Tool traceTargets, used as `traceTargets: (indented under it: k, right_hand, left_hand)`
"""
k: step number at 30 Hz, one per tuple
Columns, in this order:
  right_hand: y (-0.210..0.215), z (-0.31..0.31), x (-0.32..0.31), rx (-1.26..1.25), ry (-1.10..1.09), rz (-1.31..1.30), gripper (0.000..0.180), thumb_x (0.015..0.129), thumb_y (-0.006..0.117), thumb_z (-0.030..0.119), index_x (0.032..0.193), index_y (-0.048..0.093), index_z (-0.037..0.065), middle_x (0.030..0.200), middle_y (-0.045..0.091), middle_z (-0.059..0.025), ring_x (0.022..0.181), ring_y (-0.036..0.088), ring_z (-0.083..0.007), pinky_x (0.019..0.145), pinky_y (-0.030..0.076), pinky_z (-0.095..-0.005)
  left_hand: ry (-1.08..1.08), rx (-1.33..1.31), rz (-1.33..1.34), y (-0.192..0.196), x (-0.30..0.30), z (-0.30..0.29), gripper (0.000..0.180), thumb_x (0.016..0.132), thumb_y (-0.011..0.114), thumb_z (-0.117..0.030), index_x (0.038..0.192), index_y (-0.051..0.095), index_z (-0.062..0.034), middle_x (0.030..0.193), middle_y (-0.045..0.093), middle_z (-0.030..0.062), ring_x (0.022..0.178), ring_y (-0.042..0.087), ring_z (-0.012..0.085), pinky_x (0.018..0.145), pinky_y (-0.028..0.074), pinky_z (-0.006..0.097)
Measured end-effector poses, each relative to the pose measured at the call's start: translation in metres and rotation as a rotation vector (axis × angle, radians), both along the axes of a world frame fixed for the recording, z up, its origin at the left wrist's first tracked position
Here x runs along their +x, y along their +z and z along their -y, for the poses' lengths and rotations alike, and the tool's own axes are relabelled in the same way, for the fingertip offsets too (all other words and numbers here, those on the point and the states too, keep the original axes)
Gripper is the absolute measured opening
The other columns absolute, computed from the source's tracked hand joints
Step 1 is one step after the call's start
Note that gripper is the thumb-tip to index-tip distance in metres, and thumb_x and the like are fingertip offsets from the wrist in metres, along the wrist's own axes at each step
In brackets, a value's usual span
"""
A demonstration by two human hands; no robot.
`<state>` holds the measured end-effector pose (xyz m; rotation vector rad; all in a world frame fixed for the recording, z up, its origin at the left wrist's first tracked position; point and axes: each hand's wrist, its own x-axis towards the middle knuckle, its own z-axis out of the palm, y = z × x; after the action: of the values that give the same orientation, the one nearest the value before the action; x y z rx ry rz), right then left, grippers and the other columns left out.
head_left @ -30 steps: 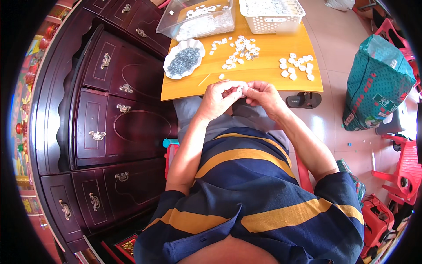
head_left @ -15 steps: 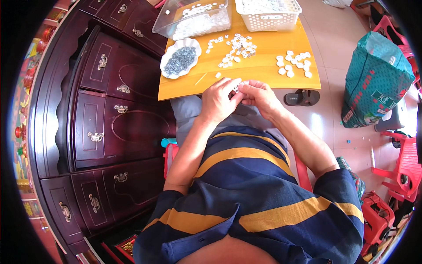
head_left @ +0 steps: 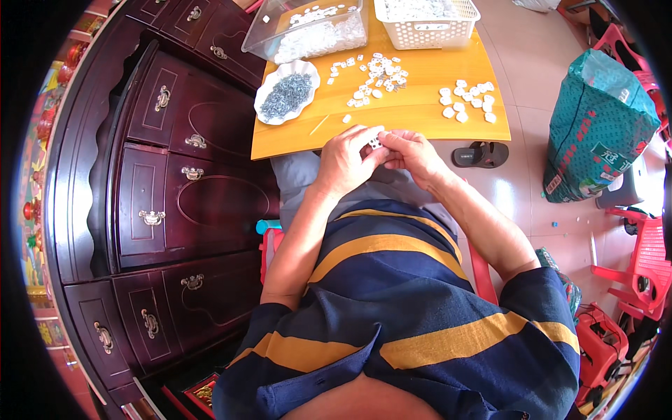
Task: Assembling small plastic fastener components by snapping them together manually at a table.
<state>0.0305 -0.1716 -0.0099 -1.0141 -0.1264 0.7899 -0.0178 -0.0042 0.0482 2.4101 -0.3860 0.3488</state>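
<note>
Just off the table's near edge, my left hand [head_left: 346, 162] and my right hand [head_left: 414, 154] meet, fingers closed. Between their fingertips is a small white plastic piece with dark holes [head_left: 375, 143], partly covered by the thumbs and fingers. Beyond it on the yellow wooden table [head_left: 420, 126] lie a loose heap of similar small white pieces [head_left: 383, 68] and, to the right, a group of rounder white pieces [head_left: 462, 107]. A scalloped white dish [head_left: 310, 105] at the left holds many thin dark metal bits [head_left: 287, 96], too small to make out as screws or nails.
At the table's far side stand a clear plastic bin [head_left: 260, 43] and a white perforated basket [head_left: 428, 36], both holding white pieces. A thin stick [head_left: 319, 125] lies near the front edge. Dark drawers [head_left: 224, 182] flank the left; a sandal [head_left: 481, 155] and teal bag [head_left: 595, 133] are rightward.
The white piece has turned slightly between my fingertips and shows more of its holed face. Both hands stay in nearly the same place.
</note>
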Motion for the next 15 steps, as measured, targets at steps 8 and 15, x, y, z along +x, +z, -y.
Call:
traceTargets:
  k: [8, 15]
  right_hand:
    - [0.0009, -0.0026, -0.0025, -0.032, -0.061, 0.056, 0.026, 0.101, 0.059, 0.03, 0.097, 0.072, 0.008, 0.085, 0.073, 0.0014, 0.072, 0.062, -0.0029, 0.067, 0.048, -0.0173]
    - [0.0036, -0.0049, -0.0044, -0.067, -0.142, 0.143, 0.023, 0.1, 0.061, 0.028, 0.094, 0.071, 0.008, 0.082, 0.07, 0.0022, 0.073, 0.059, -0.0034, 0.068, 0.045, -0.0192]
  left_hand:
    - [0.011, 0.006, 0.018, -0.0011, 0.0, 0.0008, 0.037, 0.079, 0.079, -0.018, 0.111, 0.069, -0.0013, 0.093, 0.07, 0.0124, 0.072, 0.069, 0.0264, 0.067, 0.055, 0.037]
    - [0.082, -0.01, 0.024, -0.0034, -0.0022, 0.0035, 0.034, 0.08, 0.079, -0.017, 0.109, 0.07, -0.0043, 0.089, 0.07, 0.0107, 0.074, 0.068, 0.0278, 0.067, 0.055, 0.038]
